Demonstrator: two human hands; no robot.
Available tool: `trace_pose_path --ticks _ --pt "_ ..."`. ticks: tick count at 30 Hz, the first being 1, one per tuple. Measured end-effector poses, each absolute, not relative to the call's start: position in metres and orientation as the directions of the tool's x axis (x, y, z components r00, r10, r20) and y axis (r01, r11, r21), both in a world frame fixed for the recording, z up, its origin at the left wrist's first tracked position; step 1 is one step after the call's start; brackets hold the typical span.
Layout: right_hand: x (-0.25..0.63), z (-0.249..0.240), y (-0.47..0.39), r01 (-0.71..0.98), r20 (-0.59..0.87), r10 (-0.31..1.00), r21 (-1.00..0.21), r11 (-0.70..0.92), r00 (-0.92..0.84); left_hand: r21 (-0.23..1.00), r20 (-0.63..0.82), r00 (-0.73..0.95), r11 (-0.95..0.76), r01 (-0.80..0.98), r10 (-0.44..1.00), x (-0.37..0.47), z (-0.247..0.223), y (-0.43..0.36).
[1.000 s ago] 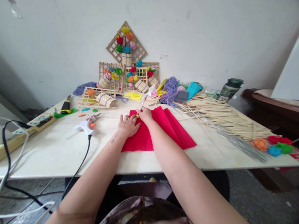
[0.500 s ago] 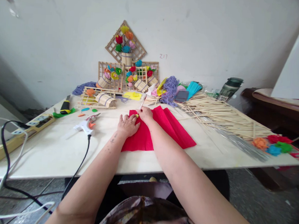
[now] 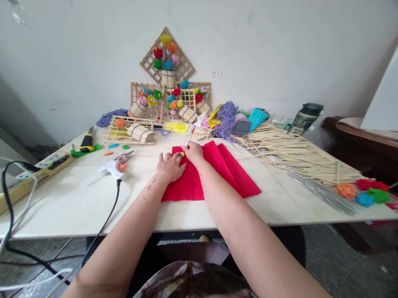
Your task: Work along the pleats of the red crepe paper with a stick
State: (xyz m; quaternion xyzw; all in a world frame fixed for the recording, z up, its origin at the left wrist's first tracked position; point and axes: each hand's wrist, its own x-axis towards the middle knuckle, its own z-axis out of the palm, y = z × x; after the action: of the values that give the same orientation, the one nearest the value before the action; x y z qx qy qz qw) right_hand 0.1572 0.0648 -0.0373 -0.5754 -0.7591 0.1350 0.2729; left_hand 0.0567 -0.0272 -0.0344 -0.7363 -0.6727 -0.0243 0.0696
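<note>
A red sheet (image 3: 186,184) with folds at its right lies on the white table in front of me. My left hand (image 3: 171,166) rests flat on its upper left part, fingers spread. By those fingertips is a small yellow-green piece (image 3: 182,153) on the red. My right hand (image 3: 194,152) is closed round a thin pale pen-like stick (image 3: 188,139), its lower end near the small piece. The tip of the stick is hidden by the fingers.
A glue gun (image 3: 114,166) with a cord lies left, near a yellow-black cutter (image 3: 87,143) and a power strip (image 3: 22,186). Lattice frames with paper flowers (image 3: 167,65) stand behind. Wooden sticks (image 3: 301,151), metal wires (image 3: 318,192) and a bottle (image 3: 306,119) are at the right.
</note>
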Motion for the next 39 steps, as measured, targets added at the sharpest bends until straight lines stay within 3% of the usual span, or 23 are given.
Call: trace_pose_path --ticks 39 --pt "0.1596 -0.0311 0.0565 0.833 0.221 0.963 -0.495 0.246 -0.154 -0.063 0.130 0.091 -0.083 0.995 0.987 0.0571 -0.0341 -0.0274"
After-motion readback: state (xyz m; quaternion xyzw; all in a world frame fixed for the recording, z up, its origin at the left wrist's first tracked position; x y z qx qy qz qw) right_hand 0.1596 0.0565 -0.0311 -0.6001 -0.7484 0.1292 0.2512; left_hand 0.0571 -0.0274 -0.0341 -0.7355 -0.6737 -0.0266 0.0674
